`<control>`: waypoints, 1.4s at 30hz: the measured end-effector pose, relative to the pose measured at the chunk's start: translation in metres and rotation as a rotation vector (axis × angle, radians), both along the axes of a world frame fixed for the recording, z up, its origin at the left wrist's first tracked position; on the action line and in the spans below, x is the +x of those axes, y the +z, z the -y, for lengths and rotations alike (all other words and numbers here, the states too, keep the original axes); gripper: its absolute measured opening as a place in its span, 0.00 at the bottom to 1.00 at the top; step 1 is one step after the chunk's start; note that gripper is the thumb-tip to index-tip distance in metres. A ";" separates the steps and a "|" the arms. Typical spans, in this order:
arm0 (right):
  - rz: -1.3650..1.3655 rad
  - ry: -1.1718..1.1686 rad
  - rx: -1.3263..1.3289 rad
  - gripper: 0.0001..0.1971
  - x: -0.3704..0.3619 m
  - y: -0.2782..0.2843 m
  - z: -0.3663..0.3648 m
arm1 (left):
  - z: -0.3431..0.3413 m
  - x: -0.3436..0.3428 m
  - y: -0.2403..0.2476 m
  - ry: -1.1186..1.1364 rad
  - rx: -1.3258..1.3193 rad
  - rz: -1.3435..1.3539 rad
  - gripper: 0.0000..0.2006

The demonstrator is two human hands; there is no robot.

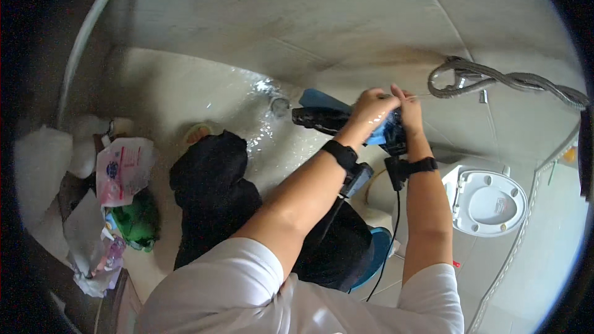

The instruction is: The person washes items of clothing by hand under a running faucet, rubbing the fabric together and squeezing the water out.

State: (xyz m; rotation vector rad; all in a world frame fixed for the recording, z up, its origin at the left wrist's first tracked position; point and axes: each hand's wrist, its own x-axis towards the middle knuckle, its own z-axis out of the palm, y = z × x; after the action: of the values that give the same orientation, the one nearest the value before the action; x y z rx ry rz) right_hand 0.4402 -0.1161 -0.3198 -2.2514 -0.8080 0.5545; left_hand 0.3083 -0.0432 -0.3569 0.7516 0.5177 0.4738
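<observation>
Left hand [371, 108] and right hand [408, 114] both gripping wet dark cloth [322, 117], holding it up over wet floor [247, 105]; cloth looking soft, limp, heavy, slippery; bunching thick fold for firmer hold
</observation>
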 end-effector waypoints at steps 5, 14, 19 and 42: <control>-0.585 -0.017 0.358 0.19 -0.072 0.022 -0.004 | -0.027 -0.014 0.000 0.108 -0.562 0.320 0.15; 0.879 0.483 -0.030 0.10 -0.168 0.059 -0.051 | -0.032 -0.032 -0.008 -0.183 -0.993 0.714 0.16; 0.632 0.156 -0.035 0.13 -0.101 0.020 -0.051 | -0.018 -0.012 -0.012 0.062 -0.759 0.250 0.06; 0.715 0.110 -0.206 0.14 -0.105 0.036 -0.062 | -0.014 0.006 -0.021 0.008 -0.741 0.269 0.11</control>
State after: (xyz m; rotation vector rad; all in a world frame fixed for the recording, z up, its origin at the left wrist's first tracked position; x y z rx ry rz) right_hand 0.3355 -0.0544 -0.2836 -2.6345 -1.2690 -0.1605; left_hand 0.3144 -0.0296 -0.3777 -0.0266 0.4003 0.3449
